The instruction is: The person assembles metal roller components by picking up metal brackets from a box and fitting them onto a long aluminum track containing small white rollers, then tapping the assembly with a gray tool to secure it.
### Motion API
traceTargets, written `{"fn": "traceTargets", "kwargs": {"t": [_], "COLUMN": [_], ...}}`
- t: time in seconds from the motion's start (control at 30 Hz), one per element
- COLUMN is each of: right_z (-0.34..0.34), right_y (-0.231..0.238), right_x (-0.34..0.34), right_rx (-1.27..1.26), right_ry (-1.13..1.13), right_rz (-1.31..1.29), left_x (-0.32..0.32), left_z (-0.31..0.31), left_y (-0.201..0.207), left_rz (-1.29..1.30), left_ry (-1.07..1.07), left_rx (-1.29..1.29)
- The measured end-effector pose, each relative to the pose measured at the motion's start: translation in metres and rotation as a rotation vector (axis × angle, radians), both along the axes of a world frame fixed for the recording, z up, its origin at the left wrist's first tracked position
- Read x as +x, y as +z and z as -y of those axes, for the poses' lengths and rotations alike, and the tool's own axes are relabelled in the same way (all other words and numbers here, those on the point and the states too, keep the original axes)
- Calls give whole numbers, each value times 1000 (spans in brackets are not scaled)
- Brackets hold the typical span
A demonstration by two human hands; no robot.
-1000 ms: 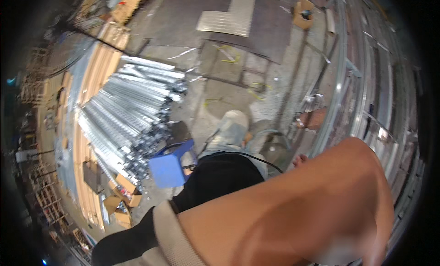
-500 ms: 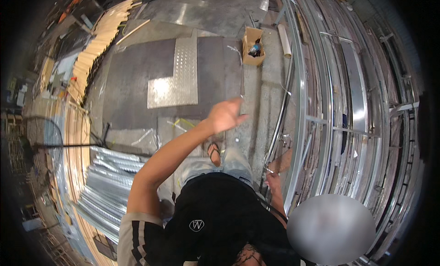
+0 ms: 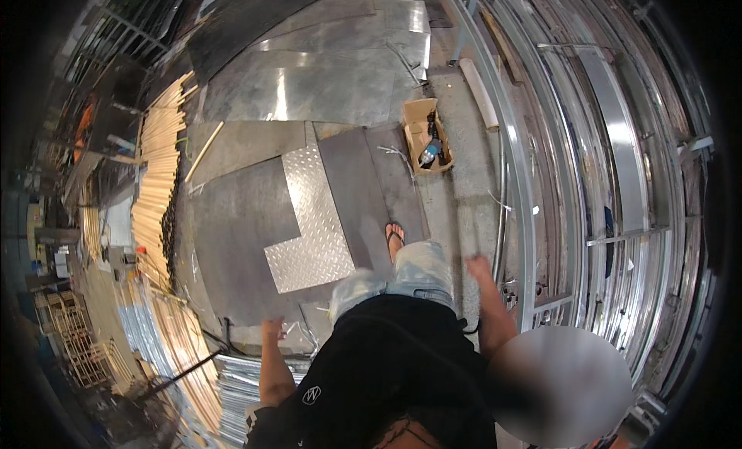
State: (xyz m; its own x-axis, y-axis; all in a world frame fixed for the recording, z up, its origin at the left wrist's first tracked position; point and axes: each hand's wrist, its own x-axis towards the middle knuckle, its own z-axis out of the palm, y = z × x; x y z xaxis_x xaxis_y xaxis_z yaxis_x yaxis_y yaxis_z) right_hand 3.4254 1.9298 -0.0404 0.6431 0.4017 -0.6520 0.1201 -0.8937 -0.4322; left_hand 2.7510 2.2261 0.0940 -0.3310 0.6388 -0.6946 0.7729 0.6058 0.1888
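My left hand [image 3: 272,330] hangs low beside my left hip, above the floor near some bundled metal lengths. Its thumb stands apart from the fingers, and no object shows in it. On the other side, my right hand [image 3: 480,270] is held out past my right thigh, over the concrete strip beside the metal rack. Its fingers are small and smeared, so their closing cannot be made out. Ahead of my legs lies an L-shaped chequered metal plate [image 3: 321,236] on dark sheet metal [image 3: 232,240]. My sandalled foot [image 3: 395,239] is near that plate's right side.
An open cardboard box [image 3: 421,113] with a bottle and dark items stands ahead right. Long metal frames and bars [image 3: 533,217] line the right. Stacked wooden strips [image 3: 158,194] run along the left, with shiny metal lengths [image 3: 255,379] nearer. A pale tube [image 3: 479,93] lies by the rack.
My left hand has dropped from in front of me to my left side. My right hand has swung forward. The plate and box appear nearer, and my view has turned slightly.
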Motion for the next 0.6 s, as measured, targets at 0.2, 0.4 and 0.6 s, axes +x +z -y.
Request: {"fn": "traceTargets", "kwargs": {"t": [0.2,0.4,0.6], "right_z": [-310,-492,-606], "right_y": [139,90,77], "right_x": [163,274,322], "right_rx": [380,455,186], "right_ry": [-30,5,-451], "right_rz": [34,144,-370], "left_x": [125,281,390], "left_z": [-97,-283,-534], "left_y": [16,-40,-32], "left_rz": [195,389,364], "left_ry": [343,231,-32], "left_rx": [32,22,-25]}}
